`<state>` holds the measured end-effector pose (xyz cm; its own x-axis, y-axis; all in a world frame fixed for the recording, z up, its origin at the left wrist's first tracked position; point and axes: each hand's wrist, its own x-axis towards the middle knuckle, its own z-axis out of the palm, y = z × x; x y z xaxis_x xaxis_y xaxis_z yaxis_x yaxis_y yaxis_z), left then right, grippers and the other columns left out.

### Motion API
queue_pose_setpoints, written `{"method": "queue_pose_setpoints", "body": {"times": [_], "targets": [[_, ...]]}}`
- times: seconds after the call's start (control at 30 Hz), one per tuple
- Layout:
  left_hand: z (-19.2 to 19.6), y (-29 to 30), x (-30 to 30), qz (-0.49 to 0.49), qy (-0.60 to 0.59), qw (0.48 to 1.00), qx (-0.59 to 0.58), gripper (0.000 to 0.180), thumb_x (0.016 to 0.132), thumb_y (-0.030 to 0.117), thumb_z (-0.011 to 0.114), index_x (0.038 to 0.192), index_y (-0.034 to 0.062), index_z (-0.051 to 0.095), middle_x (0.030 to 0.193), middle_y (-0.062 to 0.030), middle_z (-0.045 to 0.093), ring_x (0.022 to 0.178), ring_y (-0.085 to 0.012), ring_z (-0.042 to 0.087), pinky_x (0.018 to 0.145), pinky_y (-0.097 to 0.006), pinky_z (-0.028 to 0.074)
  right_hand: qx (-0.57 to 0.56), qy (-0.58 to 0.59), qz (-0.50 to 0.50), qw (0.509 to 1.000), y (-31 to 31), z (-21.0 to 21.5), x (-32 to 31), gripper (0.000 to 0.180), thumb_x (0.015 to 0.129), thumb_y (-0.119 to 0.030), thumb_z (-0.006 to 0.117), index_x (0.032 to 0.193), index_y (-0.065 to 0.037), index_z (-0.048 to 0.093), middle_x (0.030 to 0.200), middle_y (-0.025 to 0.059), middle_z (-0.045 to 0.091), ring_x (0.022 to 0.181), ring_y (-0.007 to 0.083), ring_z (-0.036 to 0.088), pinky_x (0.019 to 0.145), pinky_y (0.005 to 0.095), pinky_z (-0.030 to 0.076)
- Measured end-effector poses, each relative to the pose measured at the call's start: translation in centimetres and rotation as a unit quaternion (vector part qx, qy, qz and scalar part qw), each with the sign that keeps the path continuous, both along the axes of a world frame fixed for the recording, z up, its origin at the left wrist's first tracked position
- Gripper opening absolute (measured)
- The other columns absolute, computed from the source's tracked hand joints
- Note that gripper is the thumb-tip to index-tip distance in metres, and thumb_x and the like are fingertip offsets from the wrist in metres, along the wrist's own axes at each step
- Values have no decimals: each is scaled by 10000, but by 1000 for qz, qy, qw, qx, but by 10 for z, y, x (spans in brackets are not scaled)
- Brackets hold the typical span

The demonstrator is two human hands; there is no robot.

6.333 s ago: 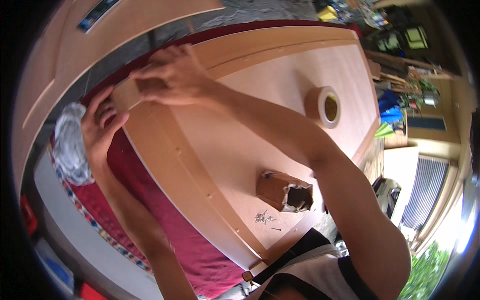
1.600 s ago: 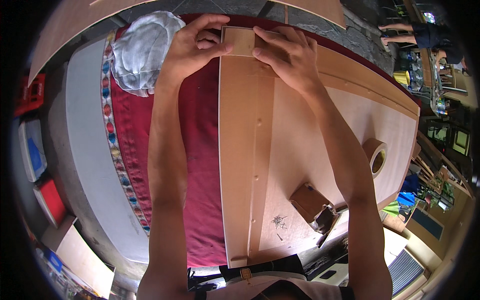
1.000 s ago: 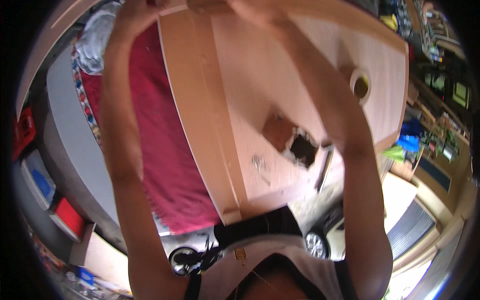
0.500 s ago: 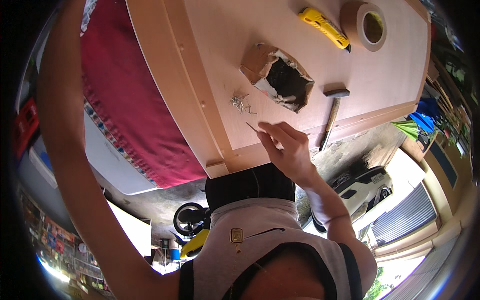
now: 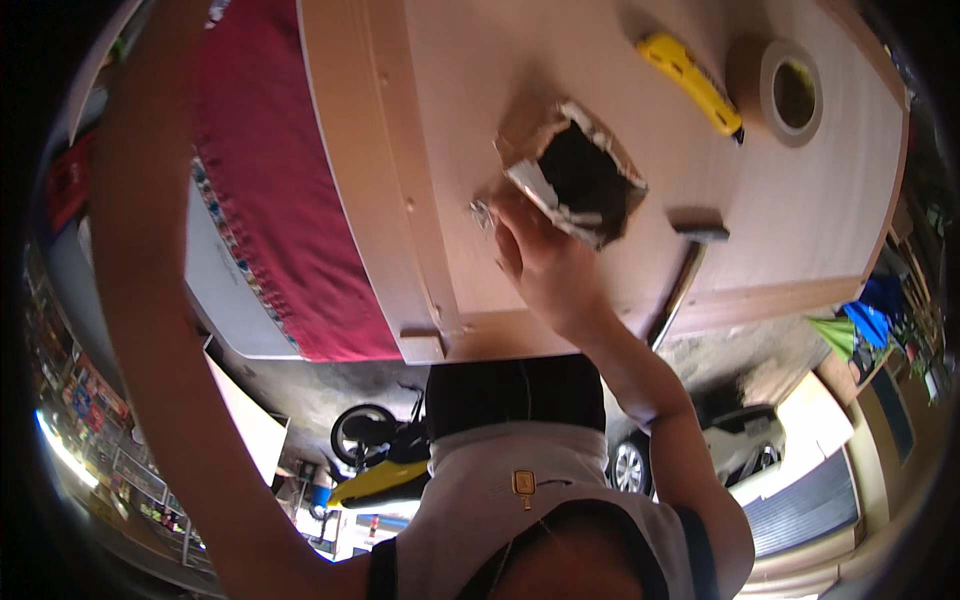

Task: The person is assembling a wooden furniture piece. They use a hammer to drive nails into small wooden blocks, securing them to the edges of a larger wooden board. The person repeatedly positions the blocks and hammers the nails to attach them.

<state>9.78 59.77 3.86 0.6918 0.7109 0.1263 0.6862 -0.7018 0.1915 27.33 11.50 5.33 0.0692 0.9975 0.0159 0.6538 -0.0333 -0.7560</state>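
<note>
My right hand (image 5: 535, 262) rests on a pale wooden panel (image 5: 470, 70), its fingers bunched on a small pile of nails (image 5: 481, 211). Right beside the hand stands a torn-open cardboard box (image 5: 575, 182) with a dark inside. A hammer (image 5: 688, 258) lies just right of my wrist, its handle hanging over the panel's near edge. My left arm (image 5: 150, 300) stretches up the left side, and its hand is out of the picture. A wooden strip (image 5: 385, 150) runs along the panel's left edge, with a small wooden block (image 5: 422, 342) at its near end.
A yellow utility knife (image 5: 690, 82) and a roll of brown tape (image 5: 785, 88) lie at the panel's far right. A red cloth (image 5: 265, 180) covers the surface left of the panel. Below, past my torso, stand a scooter (image 5: 375, 455) and a white car (image 5: 725, 450).
The view has swung from the panel's far end, where both hands held a wooden block, down to its near edge. My right hand came down to the nails beside the box.
</note>
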Motion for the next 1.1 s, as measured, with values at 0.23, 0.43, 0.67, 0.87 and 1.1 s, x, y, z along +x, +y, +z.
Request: {"method": "queue_pose_setpoints", "body": {"times": [0.23,0.43,0.67,0.87,1.1], "targets": [[-43,-17,-17,25,-106,994,-16,35,663,97,670,692,93,651,725,-94,665,684,-270,618,650,-393,482,12,0,34,999,-14,1,4,215,828,6,638,1026,-61,585,802,139,634,704,290,645,611,354,517],[-9,-46,-1,44,-132,990,26,99,748,81,693,845,67,708,853,-92,699,769,-243,679,717,-345,540,26,179,133,975,4,89,19,333,710,103,667,1019,-13,618,935,145,613,774,266,629,620,347,507],[16,-73,0,87,13,993,78,83,746,105,645,797,110,711,840,-117,685,811,-311,658,749,-432,530,103,167,3,980,183,94,45,245,886,10,587,1129,6,616,904,79,649,753,126,617,682,231,488],[13,-59,21,55,-35,997,47,90,697,98,692,786,94,694,809,-127,675,850,-303,656,758,-437,527,42,235,-30,971,342,35,46,214,847,-128,684,1035,-26,687,848,53,698,714,108,634,666,237,513],[2,-60,27,135,-190,969,-81,158,709,20,634,858,61,666,829,-126,699,772,-266,689,706,-344,548,-17,228,17,973,398,-3,22,164,785,-145,754,933,-76,752,780,28,688,672,80,597,639,224,493]]}}
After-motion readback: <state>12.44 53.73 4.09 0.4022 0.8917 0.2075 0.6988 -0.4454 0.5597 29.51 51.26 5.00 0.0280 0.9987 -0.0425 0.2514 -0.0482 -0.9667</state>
